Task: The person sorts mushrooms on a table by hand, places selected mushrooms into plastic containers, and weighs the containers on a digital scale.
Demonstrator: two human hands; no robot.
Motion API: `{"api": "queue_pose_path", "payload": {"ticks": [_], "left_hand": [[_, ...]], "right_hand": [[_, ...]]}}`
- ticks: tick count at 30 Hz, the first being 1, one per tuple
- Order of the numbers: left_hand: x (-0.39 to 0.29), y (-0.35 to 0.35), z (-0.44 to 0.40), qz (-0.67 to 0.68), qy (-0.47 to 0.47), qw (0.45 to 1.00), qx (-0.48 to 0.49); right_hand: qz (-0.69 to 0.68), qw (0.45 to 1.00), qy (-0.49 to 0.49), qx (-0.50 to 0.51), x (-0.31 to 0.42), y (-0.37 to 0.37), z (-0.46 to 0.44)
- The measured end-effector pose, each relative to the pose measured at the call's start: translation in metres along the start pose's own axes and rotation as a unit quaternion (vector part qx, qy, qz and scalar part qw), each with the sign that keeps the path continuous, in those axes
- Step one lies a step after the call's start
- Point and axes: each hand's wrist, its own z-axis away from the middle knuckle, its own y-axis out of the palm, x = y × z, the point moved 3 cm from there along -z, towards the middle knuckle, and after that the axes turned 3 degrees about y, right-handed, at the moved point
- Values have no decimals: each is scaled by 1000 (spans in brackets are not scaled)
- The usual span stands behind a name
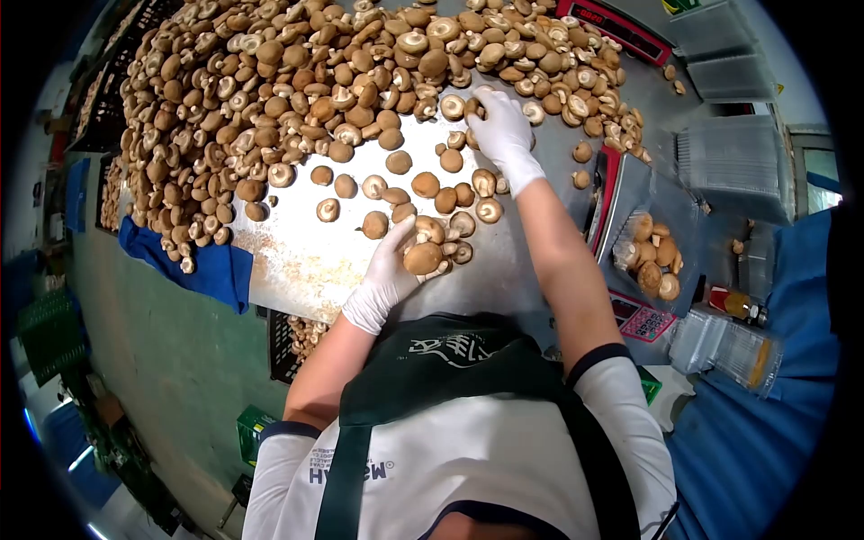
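My left hand, in a white glove, is closed around several shiitake mushrooms; a large brown cap faces up in it, just above the metal table near my apron. My right hand, also gloved, reaches to the front of the big mushroom pile. Its fingers curl at a brown shiitake mushroom and seem to grip it, though the fingertips are partly hidden. Between the hands lie loose mushrooms, some cap up and some stem up, such as one with pale gills.
On the right, a clear tray of mushrooms rests on a scale with a pink keypad. Stacked clear trays stand beyond it. Another red scale is at the back. A blue cloth hangs at the left edge, near black crates.
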Motion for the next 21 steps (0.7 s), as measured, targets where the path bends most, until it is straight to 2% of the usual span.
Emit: {"api": "queue_pose_path", "payload": {"ticks": [1,3,5,7,8,10,11,13,15,16,17,19,20,21], "left_hand": [[-2,0,1,-2,8,1000,13],[-7,-2,3,-7,26,999,34],[-11,-2,5,12,36,996,75],[-13,-3,6,31,33,995,94],[-13,-6,7,27,33,994,102],[-14,-10,9,29,33,993,112],[-14,-11,11,31,34,992,117],[-12,-10,17,9,40,995,88],[-11,-9,22,-10,43,995,88],[-10,-10,25,-18,45,994,101],[-8,-10,28,-26,47,992,113],[-3,-21,31,-33,8,994,108],[1,-27,33,-55,-6,992,115],[5,-33,33,-77,-20,989,121]], "right_hand": [[69,997,2,32,0,11,-4],[72,996,-2,42,-4,18,-8],[39,999,-9,8,-17,21,-7],[-60,998,21,-4,-22,16,3],[-198,978,61,17,-23,17,9],[-459,877,134,58,-10,5,27],[-462,872,137,90,0,-10,40],[-532,804,174,199,8,-13,67],[-534,807,105,231,26,-17,93],[-494,832,84,237,37,-26,106],[-503,819,82,263,44,-25,116],[-385,860,76,327,59,-31,131],[-338,897,9,285,69,-37,137],[-332,896,14,296,70,-34,141]]}}
